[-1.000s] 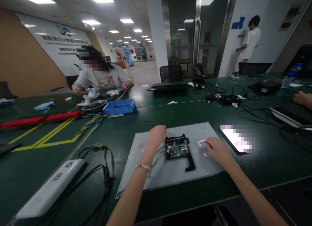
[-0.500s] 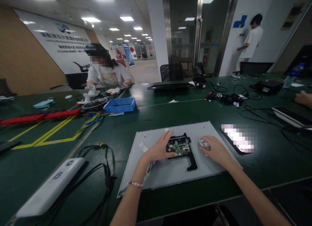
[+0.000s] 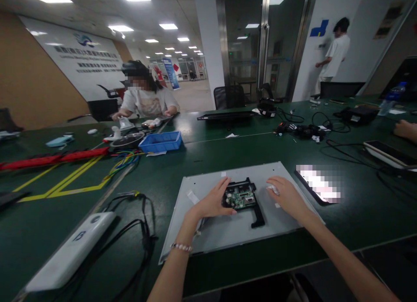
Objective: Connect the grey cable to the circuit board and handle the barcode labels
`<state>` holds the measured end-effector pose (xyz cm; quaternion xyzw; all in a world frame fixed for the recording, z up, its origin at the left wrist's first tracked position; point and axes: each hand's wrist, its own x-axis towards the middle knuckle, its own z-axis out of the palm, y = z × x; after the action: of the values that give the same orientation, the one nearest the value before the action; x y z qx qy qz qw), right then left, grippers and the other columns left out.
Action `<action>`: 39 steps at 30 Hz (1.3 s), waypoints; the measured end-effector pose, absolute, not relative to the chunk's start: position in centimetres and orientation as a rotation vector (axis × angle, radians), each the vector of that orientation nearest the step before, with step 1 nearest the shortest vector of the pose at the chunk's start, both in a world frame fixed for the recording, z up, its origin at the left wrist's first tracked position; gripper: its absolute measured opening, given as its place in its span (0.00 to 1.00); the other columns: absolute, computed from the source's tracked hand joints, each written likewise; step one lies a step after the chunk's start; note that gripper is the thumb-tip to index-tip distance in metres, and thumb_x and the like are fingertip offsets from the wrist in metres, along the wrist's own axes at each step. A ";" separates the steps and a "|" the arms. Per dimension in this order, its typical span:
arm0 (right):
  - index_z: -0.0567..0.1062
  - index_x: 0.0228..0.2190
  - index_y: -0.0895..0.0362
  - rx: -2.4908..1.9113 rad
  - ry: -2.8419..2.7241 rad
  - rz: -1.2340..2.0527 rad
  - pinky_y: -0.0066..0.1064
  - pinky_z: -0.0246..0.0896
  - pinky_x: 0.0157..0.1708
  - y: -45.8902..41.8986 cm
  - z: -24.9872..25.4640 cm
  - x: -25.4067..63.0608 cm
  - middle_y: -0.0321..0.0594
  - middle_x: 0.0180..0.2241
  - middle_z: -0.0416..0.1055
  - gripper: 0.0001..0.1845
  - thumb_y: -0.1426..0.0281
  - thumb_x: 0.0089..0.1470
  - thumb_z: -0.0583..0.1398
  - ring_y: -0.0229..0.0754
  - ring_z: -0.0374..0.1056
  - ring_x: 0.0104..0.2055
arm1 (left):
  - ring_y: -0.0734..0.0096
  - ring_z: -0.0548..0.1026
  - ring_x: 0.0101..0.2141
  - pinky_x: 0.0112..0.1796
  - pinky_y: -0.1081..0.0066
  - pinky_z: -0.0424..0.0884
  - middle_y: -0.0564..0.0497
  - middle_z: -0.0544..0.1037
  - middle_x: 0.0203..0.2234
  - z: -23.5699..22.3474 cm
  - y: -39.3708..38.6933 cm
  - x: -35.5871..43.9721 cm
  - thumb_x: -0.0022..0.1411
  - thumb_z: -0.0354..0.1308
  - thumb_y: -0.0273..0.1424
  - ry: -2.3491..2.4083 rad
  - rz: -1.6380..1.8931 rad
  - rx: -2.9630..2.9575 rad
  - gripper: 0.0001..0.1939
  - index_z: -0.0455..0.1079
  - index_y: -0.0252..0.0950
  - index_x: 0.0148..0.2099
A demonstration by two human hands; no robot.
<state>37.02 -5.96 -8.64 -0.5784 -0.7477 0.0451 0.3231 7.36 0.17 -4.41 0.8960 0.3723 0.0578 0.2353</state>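
Note:
A grey metal panel (image 3: 228, 228) lies flat on the green table in front of me. On it sits a black plastic bracket (image 3: 257, 213) holding a small green circuit board (image 3: 240, 198). My left hand (image 3: 213, 200) rests on the left side of the board with its fingers spread over it. My right hand (image 3: 286, 195) lies on the panel to the right of the board, fingers curled over a small white label (image 3: 273, 189). Thin wires run under my left wrist.
A lit phone (image 3: 317, 187) lies right of the panel. A white box (image 3: 70, 250) with black cables (image 3: 137, 224) sits at the left. Farther off are a blue tray (image 3: 160, 142), a red bar (image 3: 52, 158), a seated person (image 3: 145, 100), more cables (image 3: 302, 130) and another person's hand (image 3: 405, 129).
My left hand moved from the panel's upper edge down onto the circuit board and opened. My right hand stayed over the label. The seated person shifted right in view.

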 end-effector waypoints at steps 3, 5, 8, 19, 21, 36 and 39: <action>0.72 0.45 0.56 -1.468 -2.018 0.127 0.43 0.58 0.51 -4.9 -7.3 35.6 0.45 0.46 0.70 0.16 0.70 0.55 0.54 0.47 0.64 0.50 | 0.52 0.41 0.63 0.60 0.54 0.46 0.38 0.37 0.65 -4.7 0.3 7.3 0.46 0.61 0.50 1.043 0.154 2.453 0.59 0.29 0.34 0.67; 0.72 0.45 0.55 -1.427 -2.058 0.123 0.42 0.58 0.51 -3.6 -6.3 34.3 0.44 0.46 0.70 0.16 0.70 0.56 0.53 0.46 0.64 0.50 | 0.51 0.40 0.63 0.60 0.54 0.46 0.37 0.37 0.65 -5.0 0.4 7.3 0.46 0.61 0.51 1.055 0.159 2.453 0.59 0.28 0.33 0.67; 0.72 0.45 0.58 -1.335 -2.127 0.130 0.39 0.57 0.52 -1.0 -5.3 32.2 0.45 0.45 0.71 0.15 0.71 0.55 0.54 0.45 0.64 0.50 | 0.51 0.40 0.63 0.60 0.54 0.45 0.36 0.37 0.65 -5.4 0.4 7.2 0.46 0.60 0.53 1.053 0.159 2.447 0.59 0.29 0.32 0.67; 0.74 0.42 0.60 -1.119 -2.443 0.209 0.29 0.57 0.49 7.2 -5.9 26.1 0.45 0.44 0.72 0.13 0.75 0.53 0.58 0.41 0.66 0.47 | 0.49 0.41 0.63 0.60 0.55 0.45 0.35 0.37 0.65 -5.4 0.3 7.3 0.45 0.59 0.55 1.048 0.168 2.433 0.61 0.30 0.28 0.67; 0.74 0.42 0.61 -1.157 -2.498 0.142 0.29 0.58 0.48 7.8 -5.9 25.7 0.46 0.44 0.72 0.13 0.73 0.53 0.58 0.41 0.66 0.47 | 0.48 0.41 0.63 0.60 0.55 0.45 0.35 0.38 0.65 -5.4 0.3 7.2 0.45 0.59 0.55 1.047 0.167 2.430 0.61 0.30 0.29 0.67; 0.76 0.34 0.63 -1.305 -2.732 -0.181 0.31 0.61 0.38 7.2 -4.5 24.4 0.50 0.38 0.74 0.11 0.79 0.55 0.53 0.46 0.70 0.41 | 0.48 0.42 0.63 0.60 0.55 0.46 0.34 0.41 0.64 -5.8 0.4 7.2 0.45 0.57 0.59 1.073 0.137 2.459 0.61 0.33 0.28 0.67; 0.75 0.36 0.62 -1.374 -2.697 -0.237 0.32 0.60 0.40 6.8 -4.0 26.3 0.50 0.39 0.73 0.12 0.78 0.57 0.52 0.46 0.69 0.42 | 0.50 0.42 0.63 0.60 0.56 0.46 0.35 0.40 0.64 -5.8 0.4 7.1 0.46 0.56 0.59 1.073 0.130 2.468 0.60 0.33 0.29 0.67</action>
<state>26.31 6.80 -3.97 -0.4519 -0.8871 -0.0778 0.0529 7.15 0.37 -5.77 0.8932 0.3883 0.0472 0.2219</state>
